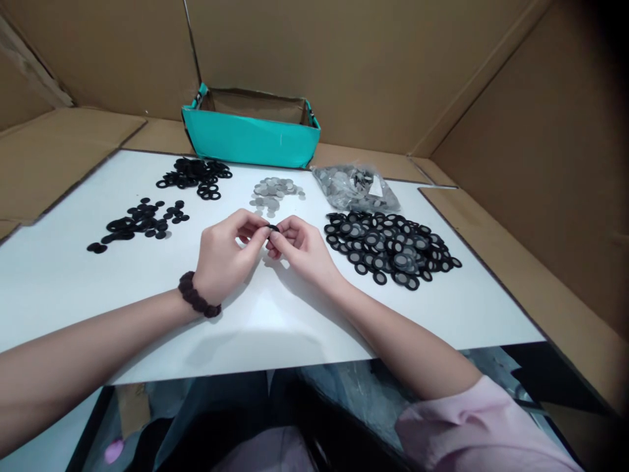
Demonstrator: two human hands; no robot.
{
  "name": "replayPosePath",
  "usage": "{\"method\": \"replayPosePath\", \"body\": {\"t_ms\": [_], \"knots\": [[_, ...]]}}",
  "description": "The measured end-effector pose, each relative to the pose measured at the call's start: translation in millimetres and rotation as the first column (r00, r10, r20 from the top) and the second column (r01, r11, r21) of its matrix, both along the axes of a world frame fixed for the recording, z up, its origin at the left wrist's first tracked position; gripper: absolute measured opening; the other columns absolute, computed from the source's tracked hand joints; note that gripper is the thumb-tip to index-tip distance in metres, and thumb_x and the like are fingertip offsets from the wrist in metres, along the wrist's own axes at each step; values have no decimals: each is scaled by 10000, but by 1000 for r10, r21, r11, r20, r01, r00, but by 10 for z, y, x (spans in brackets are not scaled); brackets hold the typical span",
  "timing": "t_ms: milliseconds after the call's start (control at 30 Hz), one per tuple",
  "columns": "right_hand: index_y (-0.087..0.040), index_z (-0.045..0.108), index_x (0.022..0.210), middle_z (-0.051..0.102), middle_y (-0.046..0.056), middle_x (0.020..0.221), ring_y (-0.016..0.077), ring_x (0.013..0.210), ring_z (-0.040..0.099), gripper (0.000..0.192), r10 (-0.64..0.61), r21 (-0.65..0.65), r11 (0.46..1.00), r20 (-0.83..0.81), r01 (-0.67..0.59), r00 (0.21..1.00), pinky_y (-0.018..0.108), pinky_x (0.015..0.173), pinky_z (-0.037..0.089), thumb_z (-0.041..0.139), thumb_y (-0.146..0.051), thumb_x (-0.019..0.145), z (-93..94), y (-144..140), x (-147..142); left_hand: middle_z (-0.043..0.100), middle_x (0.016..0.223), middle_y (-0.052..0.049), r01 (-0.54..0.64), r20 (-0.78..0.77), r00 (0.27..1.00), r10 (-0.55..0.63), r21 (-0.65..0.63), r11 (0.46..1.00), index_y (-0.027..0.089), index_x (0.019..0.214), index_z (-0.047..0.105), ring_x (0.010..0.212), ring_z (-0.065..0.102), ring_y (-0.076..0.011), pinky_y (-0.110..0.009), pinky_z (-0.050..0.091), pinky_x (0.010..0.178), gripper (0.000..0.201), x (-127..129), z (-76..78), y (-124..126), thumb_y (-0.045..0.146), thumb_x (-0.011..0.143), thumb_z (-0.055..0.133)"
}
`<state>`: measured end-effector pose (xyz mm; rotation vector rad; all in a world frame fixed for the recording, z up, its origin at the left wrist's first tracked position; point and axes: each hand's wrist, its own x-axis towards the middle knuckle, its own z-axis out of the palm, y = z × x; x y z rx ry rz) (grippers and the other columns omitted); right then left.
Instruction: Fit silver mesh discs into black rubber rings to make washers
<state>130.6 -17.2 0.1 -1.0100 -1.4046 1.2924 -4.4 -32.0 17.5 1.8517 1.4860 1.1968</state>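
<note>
Over the middle of the white table (236, 341), my left hand (228, 252) and my right hand (302, 252) meet fingertip to fingertip. Both pinch a small black ring (272, 228), seen nearly edge-on; its centre is hidden by the fingers. Just beyond them lies a pile of grey discs (275, 191). Left of my hands are scattered solid black discs (142, 219), and behind those a heap of black rings (196, 174). To the right spreads a large pile of black rings with grey centres (393, 246).
A turquoise open box (253, 134) stands at the back. In front of its right end lies a clear plastic bag (356, 187) filled with grey pieces. Cardboard walls (354, 72) enclose the table at the back and sides.
</note>
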Motion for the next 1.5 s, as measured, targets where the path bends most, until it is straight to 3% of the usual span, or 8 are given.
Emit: {"method": "replayPosePath", "body": {"t_ms": [300,467,633,867,1033,1133,1267,1500], "knots": [[-167,477,719,626,8,633,116,582,619,205,38,-23,999,13,-37,999,253,567,526,626,-306,743,-38,25,49,626,780,-37,99,255,966,-33,-253,962,161,765,542,697,607,-169,-291,486,641,150,-2,-13,84,302,729,578],[-166,491,719,601,-2,619,115,584,610,134,14,-11,1000,50,-13,999,243,560,509,589,-250,751,-37,54,67,606,776,-26,146,-15,988,-151,-174,974,183,759,516,735,571,-174,-291,433,663,129,-39,-9,92,311,776,514],[-176,554,843,579,-20,654,95,583,552,95,-122,148,984,125,103,985,238,600,479,536,-247,784,-27,18,47,546,677,3,174,-198,958,-206,-165,971,201,736,451,601,506,-154,-279,364,587,169,-16,2,36,339,831,432],[-179,565,809,617,23,803,113,695,565,111,-108,242,967,106,80,988,259,682,471,485,-255,823,-25,-41,23,528,677,12,259,101,965,-242,-242,935,197,794,453,580,494,-128,-264,382,573,186,-16,-44,89,377,839,441],[-182,503,813,572,-3,721,108,659,563,136,-42,86,995,21,40,999,250,639,476,570,-280,748,-56,-4,-15,458,606,49,225,317,940,-124,-306,925,210,781,394,491,448,-107,-252,362,515,155,8,-58,104,348,828,446],[-186,457,754,514,-25,669,93,585,511,154,-6,58,998,31,4,999,239,578,445,519,-325,780,-71,4,-19,445,601,46,240,207,960,-186,-281,929,213,759,395,537,442,-121,-259,351,545,163,8,-41,78,351,844,410],[-208,393,792,479,-15,718,113,632,476,110,-90,209,977,191,49,977,257,612,402,401,-298,856,-88,-35,-13,452,643,28,257,27,966,-257,-229,939,208,727,411,616,441,-140,-270,338,594,157,1,-11,44,321,834,414],[-222,326,759,435,-1,679,154,624,429,175,-187,370,929,466,2,865,285,613,318,283,-292,913,-103,-39,28,476,674,21,279,-44,956,-292,-190,942,203,744,434,610,436,-136,-268,331,600,168,-17,-10,37,336,843,409]]}}
